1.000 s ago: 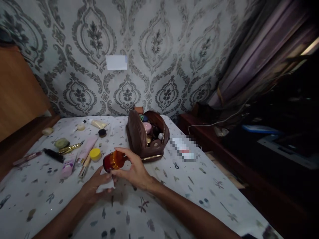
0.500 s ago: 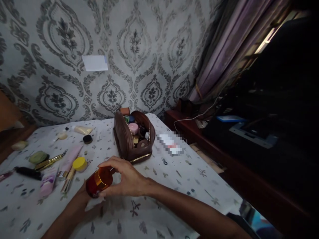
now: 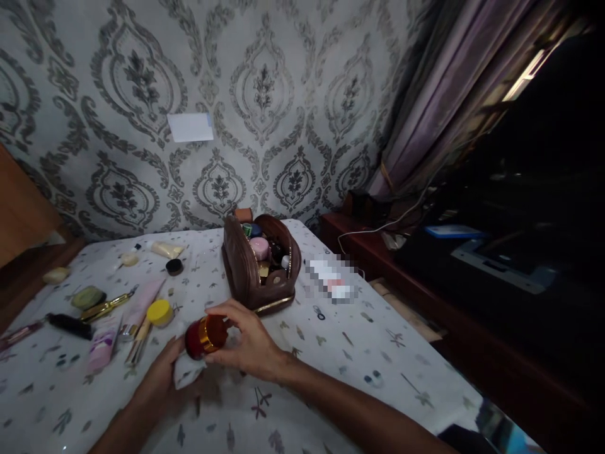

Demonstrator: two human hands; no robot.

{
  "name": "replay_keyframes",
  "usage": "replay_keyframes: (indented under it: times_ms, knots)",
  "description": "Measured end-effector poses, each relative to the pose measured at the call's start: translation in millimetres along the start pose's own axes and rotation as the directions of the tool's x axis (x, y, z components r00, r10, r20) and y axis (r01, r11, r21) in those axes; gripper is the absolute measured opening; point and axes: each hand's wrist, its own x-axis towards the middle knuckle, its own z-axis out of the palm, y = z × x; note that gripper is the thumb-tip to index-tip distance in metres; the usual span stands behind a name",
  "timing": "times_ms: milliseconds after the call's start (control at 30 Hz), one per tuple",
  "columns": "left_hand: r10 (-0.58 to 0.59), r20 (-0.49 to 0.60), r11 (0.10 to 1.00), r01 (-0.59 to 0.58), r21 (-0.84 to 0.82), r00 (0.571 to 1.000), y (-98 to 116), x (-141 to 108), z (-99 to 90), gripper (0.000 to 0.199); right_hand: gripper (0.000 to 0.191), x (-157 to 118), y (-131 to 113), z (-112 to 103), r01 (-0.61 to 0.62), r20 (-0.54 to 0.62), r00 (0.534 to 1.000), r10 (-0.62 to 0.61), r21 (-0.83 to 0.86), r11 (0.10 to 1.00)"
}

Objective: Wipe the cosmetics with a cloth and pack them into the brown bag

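Observation:
My right hand (image 3: 253,343) grips a small dark red jar (image 3: 196,340) with a gold band by its lid end, holding it tilted above the bed or table cover. On the jar's other side, my left hand (image 3: 163,369) is closed around a crumpled white tissue or cloth (image 3: 188,372), which lies against the jar's underside. Most of the left fingers are hidden behind the jar and the white piece. Just beyond my hands stands an unzipped brown cosmetic bag (image 3: 241,277), filled with several small containers, among them a pink round jar (image 3: 259,248).
To the left lie a yellow-lidded jar (image 3: 159,312), makeup brushes (image 3: 138,343), a pink-white tube (image 3: 103,343), a long pink tube (image 3: 146,299), a black round lid (image 3: 174,267) and a cream tube (image 3: 166,250). A blurred-out flat item (image 3: 331,279) rests right of the bag.
The white tissue or cloth has come into sight in my left hand, under the jar. The jar has turned slightly in my right hand. The whole view has shifted a little.

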Motion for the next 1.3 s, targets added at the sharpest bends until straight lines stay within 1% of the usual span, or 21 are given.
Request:
replay_keyframes:
  times_ms: [100,167,233,267,333,400,433,467,533,567,633,700,767,833,900,933,1000,1067,1133,1200,1300]
  knots:
    - [0.037,0.030,0.999,-0.037,-0.003,0.999,12,-4,16.0,0.049,0.061,-4,8,5,-0.112,-0.100,0.988,0.120,0.085,0.990]
    - [0.111,0.091,0.993,-0.115,0.036,0.990,20,-8,25.8,0.055,0.065,-6,13,8,-0.182,-0.158,0.964,0.212,0.186,0.966]
    - [0.208,0.137,0.961,-0.229,0.155,0.968,26,-11,33.5,0.055,0.067,-8,17,8,-0.221,-0.202,0.940,0.276,0.258,0.941]
    - [0.256,0.142,0.928,-0.285,0.241,0.956,28,-12,36.9,0.053,0.064,-9,18,8,-0.233,-0.213,0.932,0.294,0.268,0.935]
    - [0.320,0.160,0.840,-0.358,0.408,0.934,33,-14,43.7,0.051,0.056,-10,20,4,-0.251,-0.214,0.927,0.309,0.260,0.932]
    - [0.360,0.246,0.752,-0.436,0.495,0.900,37,-15,50.7,0.050,0.048,-11,21,-1,-0.246,-0.201,0.935,0.292,0.228,0.942]
    - [0.378,0.306,0.714,-0.486,0.504,0.873,39,-13,54.0,0.049,0.046,-11,22,-4,-0.225,-0.195,0.944,0.266,0.210,0.951]
    - [0.399,0.360,0.677,-0.536,0.504,0.843,41,-12,56.9,0.047,0.046,-11,23,-7,-0.191,-0.186,0.956,0.227,0.194,0.962]
    - [0.433,0.432,0.607,-0.610,0.509,0.791,44,-7,60.7,0.043,0.044,-11,25,-11,-0.116,-0.162,0.976,0.143,0.168,0.979]
    - [0.435,0.453,0.585,-0.627,0.515,0.778,45,-4,61.5,0.042,0.044,-11,25,-12,-0.090,-0.149,0.982,0.113,0.153,0.984]
    - [0.423,0.474,0.568,-0.633,0.526,0.773,46,1,60.9,0.040,0.043,-11,27,-13,-0.074,-0.131,0.988,0.088,0.104,0.992]
    - [0.417,0.469,0.580,-0.625,0.523,0.779,44,4,58.5,0.040,0.043,-13,29,-10,-0.080,-0.122,0.989,0.086,0.052,0.995]
    - [0.446,0.426,0.608,-0.616,0.501,0.787,38,6,55.7,0.041,0.049,-16,33,-5,-0.096,-0.132,0.986,0.099,0.035,0.995]
    - [0.485,0.351,0.664,-0.599,0.448,0.801,30,7,53.4,0.042,0.060,-18,38,0,-0.123,-0.178,0.975,0.134,0.072,0.990]
    - [0.520,0.254,0.722,-0.579,0.379,0.815,21,7,52.0,0.045,0.064,-20,43,5,-0.162,-0.228,0.954,0.192,0.145,0.976]
    - [0.537,0.209,0.740,-0.575,0.350,0.818,17,7,51.6,0.046,0.061,-20,44,7,-0.183,-0.240,0.945,0.223,0.182,0.966]
    - [0.573,0.131,0.747,-0.582,0.323,0.809,9,6,51.3,0.047,0.049,-20,44,9,-0.218,-0.233,0.934,0.272,0.232,0.948]
    - [0.594,0.086,0.740,-0.586,0.332,0.800,4,6,51.2,0.047,0.040,-20,43,10,-0.242,-0.209,0.931,0.298,0.258,0.936]
    - [0.590,0.084,0.734,-0.577,0.358,0.803,0,5,50.9,0.046,0.038,-20,41,10,-0.261,-0.191,0.929,0.317,0.268,0.927]
    - [0.588,0.111,0.716,-0.579,0.390,0.802,-1,4,50.3,0.044,0.040,-20,38,10,-0.276,-0.179,0.928,0.325,0.252,0.927]
    - [0.595,0.175,0.670,-0.605,0.431,0.784,-1,-1,49.9,0.042,0.048,-21,34,11,-0.244,-0.160,0.948,0.275,0.189,0.951]
